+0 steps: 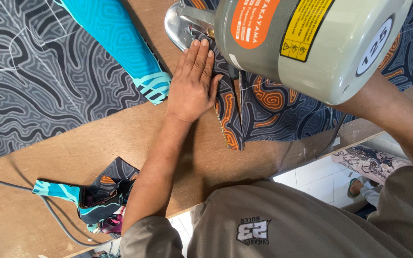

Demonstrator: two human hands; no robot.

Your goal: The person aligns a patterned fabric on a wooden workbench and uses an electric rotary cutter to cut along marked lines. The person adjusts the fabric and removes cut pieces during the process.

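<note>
Brown fibreboard worktable, white tiled floor below its near edge. Landmark: the grey-green electric cutting machine. Left hand lies flat, fingers extended and together, released, pressing down the stacked dark patterned fabric just left of the machine; fingertips sit close to the machine's shiny metal base. A cut line runs through the fabric directly below the machine, long axis pointing toward the person, just right of the palm heel. Left hand is the nearer one to that cut. Right forearm passes behind the machine; its hand is hidden, so grip cannot be told. Farther left of the machine: a turquoise fabric strip, a grey swirl-print cloth, and scrap offcuts with a grey cable. No containers visible.
</note>
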